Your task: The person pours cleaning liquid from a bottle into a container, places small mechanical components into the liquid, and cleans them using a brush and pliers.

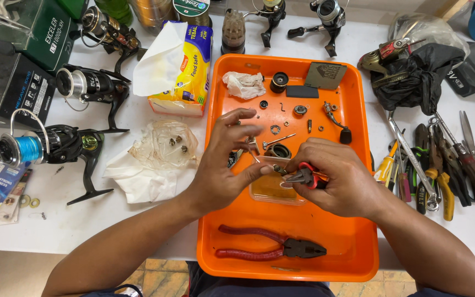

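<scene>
Right hand (333, 184) gripping small pliers (303, 176), orange tray (358, 242), cluttered white table (155, 231)

tray (358, 242): glossy orange plastic, smooth, lower centre of frame
combination pliers (273, 248): dull dark metal head, matt red rubbery grips
small pliers (306, 175): metal nose, glossy red grips, held in right hand (336, 179)
small parts (300, 109): bare metal, some shiny, upper tray
left hand (224, 165): fingertip on a small metal piece, finish unclear
spinning reels (92, 85): glossy black plastic and metal, upper left
tissue (244, 84): crumpled white paper
table (155, 231): matt white, smooth
hand tools (441, 165): steel, plastic grips, right
</scene>
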